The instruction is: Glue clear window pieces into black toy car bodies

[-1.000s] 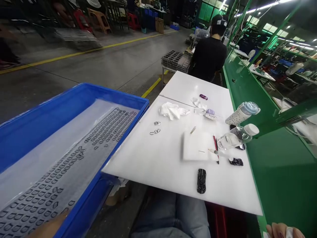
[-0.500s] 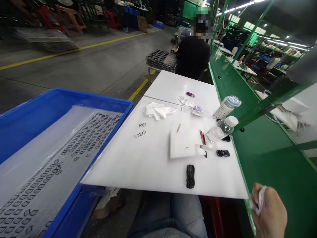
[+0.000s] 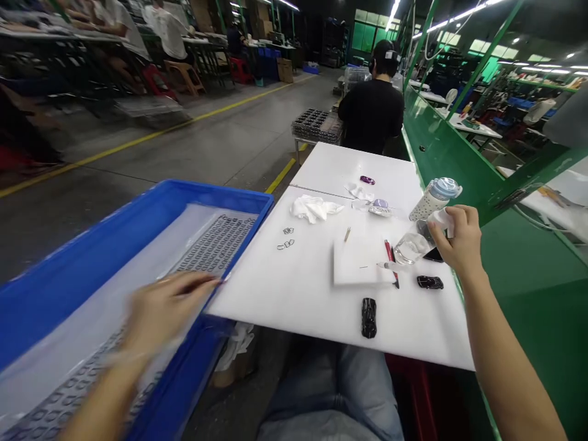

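- right hand (image 3: 454, 240): fingers (image 3: 460, 213) curled narrow around a white cloth (image 3: 441, 219), hand at the upper end of a clear plastic bottle (image 3: 410, 248), cap hidden behind it
- left hand (image 3: 168, 309): blurred, over a blue plastic tray (image 3: 105, 251), fingers (image 3: 195, 282) extended close together, tips just at the tray's rim; cannot tell if they hold anything
- tray carries a translucent sheet with rows of small black rings (image 3: 215, 245)
- white counter (image 3: 257, 300): two small ring clusters (image 3: 286, 244), crumpled tissue (image 3: 315, 208), tweezers (image 3: 347, 234), white pad (image 3: 358, 263)
- black model cars (image 3: 368, 318) (image 3: 430, 282) on the counter near the person's jeans (image 3: 333, 392); purple model car (image 3: 367, 180) farther along
- spotted bottle (image 3: 434, 199) just beyond the clear bottle
- co-worker in a black shirt (image 3: 371, 116) past the far end, back turned
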The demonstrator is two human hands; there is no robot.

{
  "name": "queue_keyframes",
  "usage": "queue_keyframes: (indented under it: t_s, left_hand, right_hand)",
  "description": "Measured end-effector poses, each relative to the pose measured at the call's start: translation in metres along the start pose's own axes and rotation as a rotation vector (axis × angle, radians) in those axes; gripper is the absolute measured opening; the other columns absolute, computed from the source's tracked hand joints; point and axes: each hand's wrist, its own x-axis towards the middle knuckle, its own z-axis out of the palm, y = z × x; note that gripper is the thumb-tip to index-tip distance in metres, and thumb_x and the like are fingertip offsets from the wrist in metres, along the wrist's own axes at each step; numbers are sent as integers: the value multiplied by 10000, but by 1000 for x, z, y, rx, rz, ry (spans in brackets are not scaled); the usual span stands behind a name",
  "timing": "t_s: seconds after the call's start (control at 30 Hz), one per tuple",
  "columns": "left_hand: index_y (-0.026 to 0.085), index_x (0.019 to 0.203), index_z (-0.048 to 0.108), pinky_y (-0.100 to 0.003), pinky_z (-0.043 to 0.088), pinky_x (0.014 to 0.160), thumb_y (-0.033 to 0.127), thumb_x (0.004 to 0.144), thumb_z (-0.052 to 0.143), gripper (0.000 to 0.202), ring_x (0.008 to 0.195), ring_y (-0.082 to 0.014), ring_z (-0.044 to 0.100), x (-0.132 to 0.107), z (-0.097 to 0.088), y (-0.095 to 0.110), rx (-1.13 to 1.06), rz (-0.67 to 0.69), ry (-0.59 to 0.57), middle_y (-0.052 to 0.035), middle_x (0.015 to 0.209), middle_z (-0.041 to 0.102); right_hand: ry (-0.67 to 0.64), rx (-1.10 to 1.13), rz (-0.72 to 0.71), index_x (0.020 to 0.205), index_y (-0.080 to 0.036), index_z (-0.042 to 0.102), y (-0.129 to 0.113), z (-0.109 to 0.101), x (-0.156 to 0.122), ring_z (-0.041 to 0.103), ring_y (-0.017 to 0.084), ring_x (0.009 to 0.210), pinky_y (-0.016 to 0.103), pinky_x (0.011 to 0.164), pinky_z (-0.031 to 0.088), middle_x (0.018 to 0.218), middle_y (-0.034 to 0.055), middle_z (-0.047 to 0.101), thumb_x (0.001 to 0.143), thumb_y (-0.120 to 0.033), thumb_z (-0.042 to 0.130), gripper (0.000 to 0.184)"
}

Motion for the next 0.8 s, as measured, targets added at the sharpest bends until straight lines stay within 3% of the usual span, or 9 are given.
queue_keyframes:
  t_s: [0.03, 0.1, 0.17, 0.23, 0.33, 0.43, 0.5, 0.6, 0.8]
  left_hand:
    - [199, 826, 707, -318, 527, 722, 460, 920, 504, 344, 738, -172, 678, 7, 18, 12, 14, 137, -116, 5, 827, 747]
    - [204, 842, 708, -265, 526, 747, 346, 923, 540, 235, 766, -146, 685, 19, 58, 38, 17, 259, -275, 10, 852, 750]
    - [199, 838, 710, -255, 516, 696, 252, 892, 594, 138, 746, -155, 677, 26, 90, 57, 59, 309, -359, -3, 832, 741]
    - [184, 808, 704, -276, 499, 637, 226, 873, 620, 114, 733, -185, 662, 27, 107, 67, 107, 324, -404, -29, 813, 722]
    - [175, 880, 700, -326, 504, 692, 278, 838, 681, 112, 833, -229, 644, 24, 110, 67, 128, 336, -452, -52, 879, 703]
    - [180, 1008, 686, -367, 505, 807, 337, 801, 728, 263, 939, -241, 616, 20, 105, 60, 101, 338, -490, -58, 984, 685]
    - [178, 1058, 679, -384, 499, 846, 351, 796, 733, 318, 987, -247, 594, 18, 104, 56, 81, 327, -499, -68, 1041, 670]
    - [177, 1098, 678, -412, 490, 880, 357, 804, 725, 348, 1052, -264, 554, 15, 105, 54, 58, 306, -491, -88, 1122, 645]
    - [227, 1113, 693, -489, 458, 925, 369, 745, 778, 403, 1140, -307, 476, 15, 104, 55, 16, 276, -466, -84, 1229, 608]
  right_hand:
    - [-16, 4, 9, 1123, -158, 550, 1, 4, -4, 576, 312, 1017, 433, 804, 491, 1068, 168, 584, 871, -460, 548, 393]
    - [-15, 12, 60, 1165, -149, 513, 4, 10, -12, 590, 321, 991, 447, 796, 492, 1046, 170, 595, 873, -470, 526, 434]
    - [24, 6, 149, 1143, -150, 507, 8, 10, -20, 604, 322, 929, 456, 779, 491, 1005, 164, 601, 851, -496, 533, 453]
    - [127, 7, 294, 1068, -168, 510, 15, 5, -24, 607, 309, 847, 464, 763, 490, 941, 137, 595, 780, -514, 614, 462]
    - [505, 283, 609, 966, -211, 466, 25, -3, -23, 593, 227, 732, 431, 752, 510, 872, 57, 558, 714, -381, 711, 391]
    - [787, 795, 1011, 872, -223, 451, 30, -6, -16, 598, 157, 693, 375, 752, 542, 832, 21, 536, 869, -235, 515, 65]
    - [758, 977, 1213, 804, -208, 475, 26, -6, -13, 617, 152, 686, 362, 710, 559, 801, 39, 548, 917, -156, 345, 179]
    - [657, 1212, 1367, 801, -171, 549, 12, -8, -12, 657, 170, 748, 327, 653, 579, 862, 90, 601, 884, -88, 288, 286]
    - [647, 1446, 1434, 923, -167, 663, -14, -19, -18, 672, 193, 900, 322, 659, 615, 1046, 107, 653, 952, -164, 289, 375]
